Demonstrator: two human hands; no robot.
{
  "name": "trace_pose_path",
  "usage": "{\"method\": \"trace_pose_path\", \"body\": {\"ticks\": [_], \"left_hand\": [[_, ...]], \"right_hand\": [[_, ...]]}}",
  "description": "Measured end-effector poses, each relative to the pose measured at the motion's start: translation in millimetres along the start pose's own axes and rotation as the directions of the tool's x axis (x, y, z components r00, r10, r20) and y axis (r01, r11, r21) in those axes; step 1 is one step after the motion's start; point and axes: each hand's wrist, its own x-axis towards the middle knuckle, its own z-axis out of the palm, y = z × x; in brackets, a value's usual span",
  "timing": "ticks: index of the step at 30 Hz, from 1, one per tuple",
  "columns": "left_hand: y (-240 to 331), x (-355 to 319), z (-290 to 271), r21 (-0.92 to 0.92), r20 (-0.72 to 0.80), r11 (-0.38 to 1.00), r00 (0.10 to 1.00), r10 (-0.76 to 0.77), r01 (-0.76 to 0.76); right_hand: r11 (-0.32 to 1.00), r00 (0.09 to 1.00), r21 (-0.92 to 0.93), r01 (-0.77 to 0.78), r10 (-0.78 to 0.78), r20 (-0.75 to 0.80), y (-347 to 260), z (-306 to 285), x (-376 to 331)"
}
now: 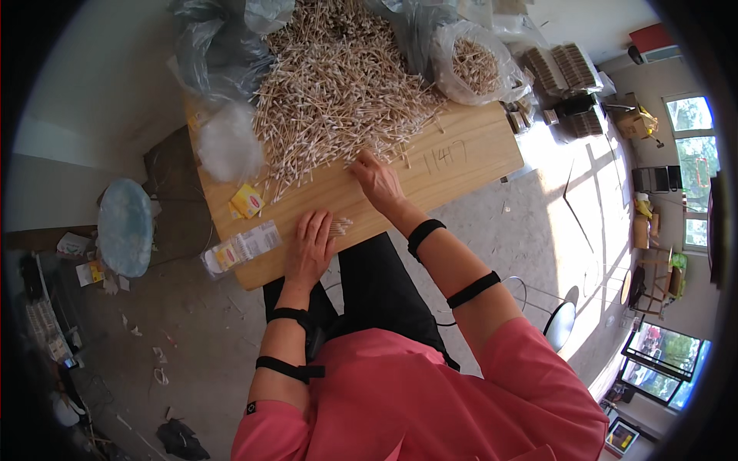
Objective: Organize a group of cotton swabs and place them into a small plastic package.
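Note:
A large heap of wooden-stemmed cotton swabs [338, 84] covers the far part of the wooden table [469, 154]. My right hand [377, 180] is at the heap's near edge, its fingers pinched together among the swabs; how many they grip is too small to tell. Close to the front edge, my left hand [310, 244] rests on the tabletop, fingers bent and close together over a small bunch of cotton swabs [342, 226]. Their ends stick out on its right side, and the rest are hidden under the hand.
Left of my left hand lie clear plastic packets [247, 244] and yellow cards [247, 200]. A cloudy plastic bag [231, 144] sits beside the heap. Another clear bag [475, 65] holds more swabs at the far right. A blue-topped stool [124, 228] stands left of the table.

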Motion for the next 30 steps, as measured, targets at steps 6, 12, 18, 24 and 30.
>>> {"method": "trace_pose_path", "body": {"ticks": [6,12,18,24,30], "left_hand": [[1,-2,-1,-0.007,0.007,0.999,0.999,-0.038,0.038],[3,1,-7,0.036,-0.016,0.999,1.000,-0.013,0.014],[0,-2,-3,-0.020,-0.054,1.000,0.998,-0.021,0.020],[0,-1,-4,0.024,-0.049,1.000,0.999,0.015,-0.013],[-1,-3,-1,0.004,-0.031,1.000,0.999,-0.017,0.017]], "right_hand": [[0.967,0.984,0.181,-0.177,0.171,0.049,-51,26,-14],[0.983,0.992,-0.180,-0.030,0.007,-0.130,11,-15,-4],[0.989,0.988,-0.083,0.122,-0.129,-0.081,3,-18,26],[0.986,0.995,0.143,0.088,-0.079,-0.064,-30,-12,12],[0.948,0.954,0.216,-0.234,0.266,-0.135,-20,-9,-41]]}}
